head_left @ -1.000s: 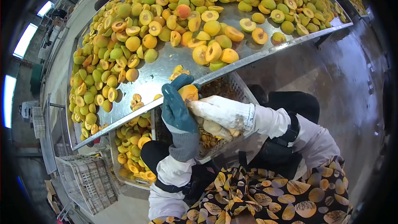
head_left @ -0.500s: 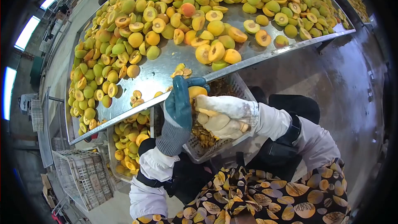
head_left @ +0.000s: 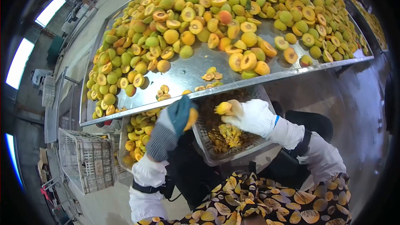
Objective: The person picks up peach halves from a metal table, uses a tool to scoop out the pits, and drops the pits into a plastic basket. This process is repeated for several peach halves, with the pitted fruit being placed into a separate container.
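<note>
My left hand, in a blue-green coated glove with a grey knit cuff, is closed around a yellow peach half just below the table's front edge. My right hand wears a white glove and pinches a small yellow peach piece between thumb and fingers. It hovers above a grey plastic crate that holds yellow and brown scraps. Whether a tool is in the right hand is hidden. Several cut pieces lie near the table's edge.
A metal table carries a large heap of peach halves; its raised front rim runs across above my hands. Left of my legs, another crate contains peach halves. Stacked white plastic baskets stand farther left.
My hands have moved apart: the left went down with the peach half, the right moved rightward over the crate with a yellow piece. The head view has shifted, so the table appears lower.
</note>
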The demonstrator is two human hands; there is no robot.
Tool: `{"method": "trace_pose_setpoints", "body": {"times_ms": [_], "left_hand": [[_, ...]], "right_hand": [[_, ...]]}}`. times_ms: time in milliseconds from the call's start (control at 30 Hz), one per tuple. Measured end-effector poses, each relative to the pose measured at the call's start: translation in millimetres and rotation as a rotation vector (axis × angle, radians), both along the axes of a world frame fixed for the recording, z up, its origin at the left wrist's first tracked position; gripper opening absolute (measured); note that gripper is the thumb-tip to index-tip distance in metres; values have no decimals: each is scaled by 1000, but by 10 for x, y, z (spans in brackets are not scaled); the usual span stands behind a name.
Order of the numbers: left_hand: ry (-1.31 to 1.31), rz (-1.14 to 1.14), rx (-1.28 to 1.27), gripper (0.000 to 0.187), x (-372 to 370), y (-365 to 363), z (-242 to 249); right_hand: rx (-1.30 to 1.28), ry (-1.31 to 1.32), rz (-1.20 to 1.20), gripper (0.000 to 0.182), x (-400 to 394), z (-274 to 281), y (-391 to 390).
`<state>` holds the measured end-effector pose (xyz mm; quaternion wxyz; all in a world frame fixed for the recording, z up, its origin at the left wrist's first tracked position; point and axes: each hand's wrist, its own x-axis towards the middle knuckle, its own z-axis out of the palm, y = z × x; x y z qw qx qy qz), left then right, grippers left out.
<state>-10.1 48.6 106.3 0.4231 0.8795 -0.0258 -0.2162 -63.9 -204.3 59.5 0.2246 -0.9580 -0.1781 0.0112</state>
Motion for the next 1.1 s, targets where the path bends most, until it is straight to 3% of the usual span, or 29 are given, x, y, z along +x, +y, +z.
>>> {"method": "trace_pose_setpoints", "body": {"times_ms": [67,133,200,267,367,400,433,467,533,600,700,733,800,867,933,967,1067,1100], "left_hand": [[-408,-6,496,44,-35,584,-171],[-477,56,749,42,182,1095,-244],[-597,233,844,50,619,1404,-310],[-801,310,708,60,1178,1771,-648],[-766,496,591,68,1915,2008,-1090],[-597,463,308,70,2035,1987,-1140],[-584,509,746,72,2456,2100,-1601],[-610,309,599,76,2300,1685,-1404],[-645,348,462,85,2342,1379,-1918],[-466,86,573,76,1862,918,-1144],[-587,331,175,63,1730,1122,-826],[-833,406,323,51,1761,1328,-611],[-956,654,308,56,2179,2153,-688],[-1100,776,659,69,2559,3058,-842],[-784,856,663,86,2770,3488,-834],[-535,780,492,82,2814,3518,-742],[-766,747,-166,81,3214,3546,-1329],[-717,711,8,80,3081,3325,-1295]], "right_hand": [[-139,62,-36,42,47,-531,-216],[-199,129,-13,45,-29,-553,-256],[-228,120,58,44,-36,-386,-208],[-413,168,109,39,74,-579,-315],[-405,23,31,30,114,-19,-320],[-369,-47,21,22,162,84,-368],[-346,-104,47,22,180,178,-444],[-325,-161,91,22,208,265,-528],[-385,-109,186,24,290,248,-605],[-456,-48,248,26,305,215,-516],[-611,44,235,29,293,47,-405],[-576,68,234,29,292,1,-424],[-509,115,219,30,306,-15,-445],[-563,163,207,35,271,-54,-438],[-590,203,212,37,253,-103,-448],[-587,223,203,40,242,-134,-433],[-415,226,177,43,270,-175,-216],[-326,226,179,44,277,-224,-132]]}}
